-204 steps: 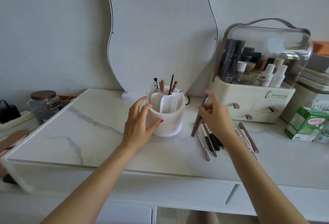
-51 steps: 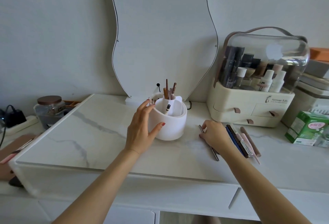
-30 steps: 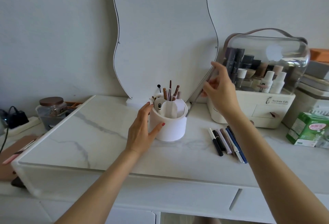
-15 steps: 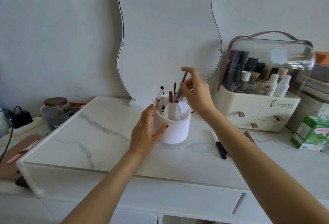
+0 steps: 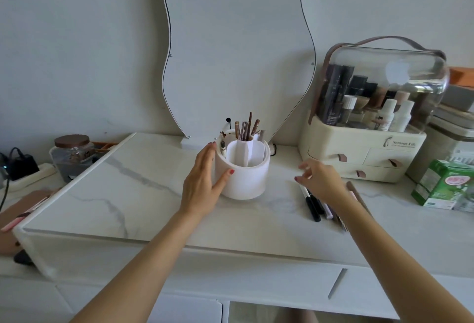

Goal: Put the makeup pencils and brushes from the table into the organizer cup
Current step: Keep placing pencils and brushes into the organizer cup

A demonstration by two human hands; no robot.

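right hand (image 5: 320, 179): empty again, fingers loosely spread, back over the remaining dark slim pencils (image 5: 314, 207). left hand (image 5: 202, 181): clasps white round plastic organizer cup (image 5: 243, 176), one pencil fuller.

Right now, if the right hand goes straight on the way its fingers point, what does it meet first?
Probably the organizer cup: the right hand points left over bare marble at its right wall. Depth is unclear; it might pass in front. The pencils lie under the hand, not ahead.

R hand (image 5: 320, 181) dropped its pencil (image 5: 246, 130) into organizer cup (image 5: 243, 179), now empty over table pencils (image 5: 312, 206).
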